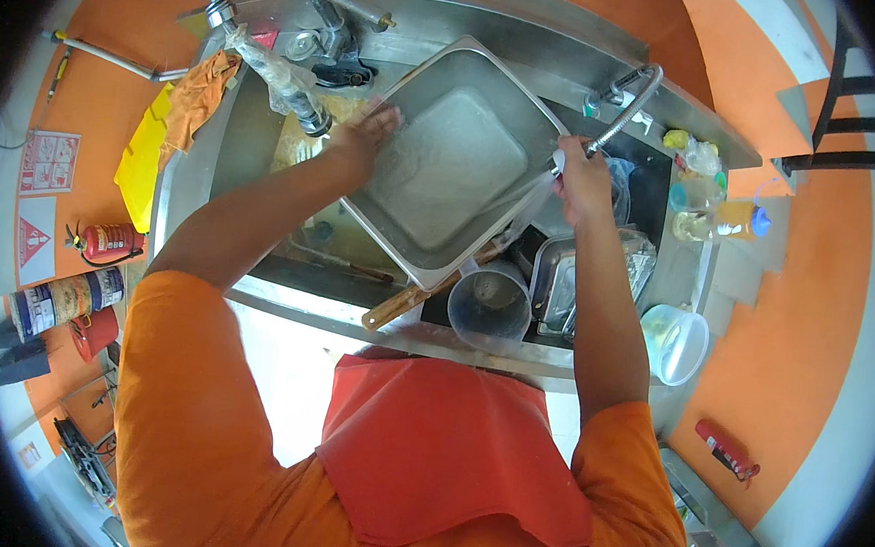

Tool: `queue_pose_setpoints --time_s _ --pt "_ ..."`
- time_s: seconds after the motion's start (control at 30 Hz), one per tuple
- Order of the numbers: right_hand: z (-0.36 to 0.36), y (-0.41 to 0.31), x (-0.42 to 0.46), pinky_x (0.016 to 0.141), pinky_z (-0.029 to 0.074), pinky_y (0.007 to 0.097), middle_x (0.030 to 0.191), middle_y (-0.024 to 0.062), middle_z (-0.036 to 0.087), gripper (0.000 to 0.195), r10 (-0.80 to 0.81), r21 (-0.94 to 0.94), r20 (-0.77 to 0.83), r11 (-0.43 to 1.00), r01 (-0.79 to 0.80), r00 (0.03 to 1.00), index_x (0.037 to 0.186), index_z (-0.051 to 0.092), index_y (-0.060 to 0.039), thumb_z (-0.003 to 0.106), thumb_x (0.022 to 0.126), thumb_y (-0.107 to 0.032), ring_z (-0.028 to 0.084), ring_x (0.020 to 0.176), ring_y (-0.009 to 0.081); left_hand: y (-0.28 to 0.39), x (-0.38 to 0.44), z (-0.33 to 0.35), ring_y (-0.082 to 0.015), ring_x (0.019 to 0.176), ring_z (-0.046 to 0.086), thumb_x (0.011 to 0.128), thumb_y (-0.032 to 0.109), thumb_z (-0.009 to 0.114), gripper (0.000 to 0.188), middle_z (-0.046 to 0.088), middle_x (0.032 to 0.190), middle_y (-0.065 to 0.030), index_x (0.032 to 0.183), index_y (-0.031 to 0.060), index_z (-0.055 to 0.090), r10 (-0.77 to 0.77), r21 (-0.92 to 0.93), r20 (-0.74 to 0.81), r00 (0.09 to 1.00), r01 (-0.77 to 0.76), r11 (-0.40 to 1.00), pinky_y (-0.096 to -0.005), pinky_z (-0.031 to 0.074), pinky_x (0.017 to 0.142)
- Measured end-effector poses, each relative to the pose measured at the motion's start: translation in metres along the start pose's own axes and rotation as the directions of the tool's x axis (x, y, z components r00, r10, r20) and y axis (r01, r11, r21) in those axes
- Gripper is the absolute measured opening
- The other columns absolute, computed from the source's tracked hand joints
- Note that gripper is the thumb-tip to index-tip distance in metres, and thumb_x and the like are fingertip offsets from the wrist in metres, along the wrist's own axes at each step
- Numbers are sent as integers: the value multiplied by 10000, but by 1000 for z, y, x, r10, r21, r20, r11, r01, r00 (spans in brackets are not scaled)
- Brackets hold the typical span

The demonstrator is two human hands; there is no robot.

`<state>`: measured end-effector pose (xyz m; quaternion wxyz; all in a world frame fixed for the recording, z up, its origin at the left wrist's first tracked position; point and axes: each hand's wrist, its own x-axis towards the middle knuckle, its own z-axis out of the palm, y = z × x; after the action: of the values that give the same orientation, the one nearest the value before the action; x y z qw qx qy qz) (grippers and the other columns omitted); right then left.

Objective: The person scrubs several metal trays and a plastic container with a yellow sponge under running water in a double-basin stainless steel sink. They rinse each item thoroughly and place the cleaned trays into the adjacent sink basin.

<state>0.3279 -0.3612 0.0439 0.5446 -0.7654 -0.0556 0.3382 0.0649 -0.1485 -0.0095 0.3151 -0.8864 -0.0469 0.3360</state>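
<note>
A deep rectangular stainless steel pan [451, 169] sits turned cornerwise across the sink, with shallow, cloudy water over its bottom. My left hand [367, 137] grips its left rim, fingers lying over the edge. At the pan's right corner, my right hand [587, 183] holds the end of a flexible metal faucet hose [631, 114]. A spray of water runs from it along the pan's right side. Below the pan lie a wooden handle [398, 306] and a clear plastic measuring jug [489, 307]. A smaller metal tray [553, 284] is partly hidden by my right forearm.
A plastic-wrapped spray faucet [280, 80] hangs over the left basin [243, 156], which holds murky water. An orange cloth [198, 105] drapes over the left edge. Bottles [738, 218] and a clear plastic tub [675, 344] stand along the right side.
</note>
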Motion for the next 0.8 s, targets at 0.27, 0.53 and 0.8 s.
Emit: queue_pose_setpoints --time_s 0.27,0.53,0.8 --pt "-3 3 5 766 472 365 919 86 620 498 -74 -54 29 996 75 997 1167 629 -12 609 914 -441 586 845 212 -10 -37 28 -348 1022 646 964 244 583 360 640 1121 -210 1264 50 537 -481 -973 115 869 196 121 -424 502 886" --pt "25 -51 -12 855 480 385 1055 137 655 668 -167 70 12 984 166 986 1232 578 41 393 1012 -562 621 922 244 8 -24 -4 -117 707 502 989 288 625 258 595 766 -16 988 31 646 -477 -931 119 871 -69 -358 -301 441 688" --pt "49 -61 -15 800 440 336 1054 50 594 559 -176 445 121 889 105 977 1201 551 -52 400 1034 -564 502 886 156 19 -21 -25 -148 677 534 977 261 627 226 604 710 -42 1022 51 694 -574 -952 5 819 -171 -253 -336 456 651"
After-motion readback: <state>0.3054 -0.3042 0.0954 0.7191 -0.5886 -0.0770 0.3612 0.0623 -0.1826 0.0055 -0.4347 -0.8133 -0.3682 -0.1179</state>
